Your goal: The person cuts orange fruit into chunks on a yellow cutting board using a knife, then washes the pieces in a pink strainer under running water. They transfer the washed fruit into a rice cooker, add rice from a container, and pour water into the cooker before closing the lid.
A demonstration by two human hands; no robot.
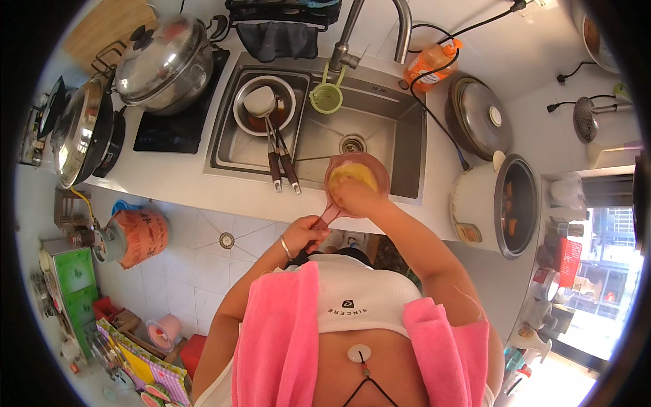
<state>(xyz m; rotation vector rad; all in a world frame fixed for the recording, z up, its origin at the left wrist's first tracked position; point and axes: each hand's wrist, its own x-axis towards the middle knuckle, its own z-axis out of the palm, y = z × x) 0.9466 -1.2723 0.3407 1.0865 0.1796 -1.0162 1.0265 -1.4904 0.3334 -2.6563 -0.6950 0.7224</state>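
My left hand (301, 235) grips the handle of a pink translucent plastic water scoop (383, 183) at the sink's front edge. In the scoop lies a yellow, fine-grained food (362, 173), perhaps millet; whether water covers it cannot be made out. My right hand (356, 196) reaches down into the scoop, its fingers bent against the yellow food and partly hidden. Beneath the scoop is the right basin of a stainless steel sink (376, 122), its drain (352, 144) just beyond the rim.
A metal bowl (239, 109) with two dark-handled ladles (274, 170) occupies the left basin. A green strainer (326, 98) hangs below the faucet (344, 46). An open cooker (470, 203) and a lidded pan (480, 119) stand right; a steamer pot (163, 66) stands left. A cable (432, 117) crosses the counter.
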